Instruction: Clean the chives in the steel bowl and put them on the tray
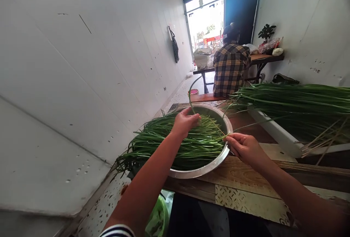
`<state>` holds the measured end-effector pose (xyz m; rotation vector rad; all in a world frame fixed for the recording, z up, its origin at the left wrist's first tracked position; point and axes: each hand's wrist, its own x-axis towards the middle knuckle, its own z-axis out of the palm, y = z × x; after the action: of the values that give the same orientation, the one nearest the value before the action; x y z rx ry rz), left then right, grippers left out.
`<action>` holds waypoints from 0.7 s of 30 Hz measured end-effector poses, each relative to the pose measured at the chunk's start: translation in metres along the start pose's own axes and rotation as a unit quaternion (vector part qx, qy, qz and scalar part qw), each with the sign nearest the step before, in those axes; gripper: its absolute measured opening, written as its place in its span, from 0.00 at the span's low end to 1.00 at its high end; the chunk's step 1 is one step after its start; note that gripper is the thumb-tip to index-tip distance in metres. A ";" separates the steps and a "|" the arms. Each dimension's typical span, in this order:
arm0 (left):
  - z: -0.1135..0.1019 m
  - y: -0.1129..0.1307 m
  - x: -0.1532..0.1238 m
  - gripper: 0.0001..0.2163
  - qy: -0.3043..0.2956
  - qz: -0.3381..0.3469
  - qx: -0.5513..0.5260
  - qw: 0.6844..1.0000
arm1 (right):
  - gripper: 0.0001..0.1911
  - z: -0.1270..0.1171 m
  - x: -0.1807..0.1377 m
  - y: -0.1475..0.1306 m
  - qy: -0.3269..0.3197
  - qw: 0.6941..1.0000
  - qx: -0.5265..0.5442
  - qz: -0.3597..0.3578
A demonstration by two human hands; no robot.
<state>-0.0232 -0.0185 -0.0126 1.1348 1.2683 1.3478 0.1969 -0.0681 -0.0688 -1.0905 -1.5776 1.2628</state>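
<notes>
At metal bowl (201, 173): left hand (183, 123), fingers closed on curved leaf (189, 93); right hand (244, 147), fingers pinching thin stalk ends (222, 137).

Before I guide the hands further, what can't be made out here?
All in the head view:
Bottom of the metal basin: covered by green stalks.
Some stalks: behind the left hand and forearm.
White box: cut off by the right edge.
Hands of the seated person: hidden by their body.
Details beyond the doorway: lost in glare.
</notes>
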 end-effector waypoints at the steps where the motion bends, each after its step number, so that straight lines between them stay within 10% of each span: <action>1: 0.002 -0.001 -0.001 0.26 0.029 0.022 0.015 0.999 | 0.20 0.000 0.001 0.002 0.000 1.000 0.001 -0.005; 4: 0.004 -0.003 -0.003 0.25 0.063 0.072 0.094 0.991 | 0.20 0.000 0.003 0.006 0.002 1.000 0.000 -0.006; 13: 0.009 -0.006 -0.005 0.12 -0.081 0.115 0.117 0.983 | 0.20 0.002 0.001 0.001 0.027 0.999 -0.003 -0.023; 21: 0.010 0.003 -0.019 0.10 0.046 0.385 0.453 0.803 | 0.21 0.006 -0.002 0.001 0.087 0.994 -0.016 -0.059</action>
<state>-0.0106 -0.0355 -0.0096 2.4881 1.6664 1.3413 0.1916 -0.0716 -0.0713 -1.0796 -1.5123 1.0388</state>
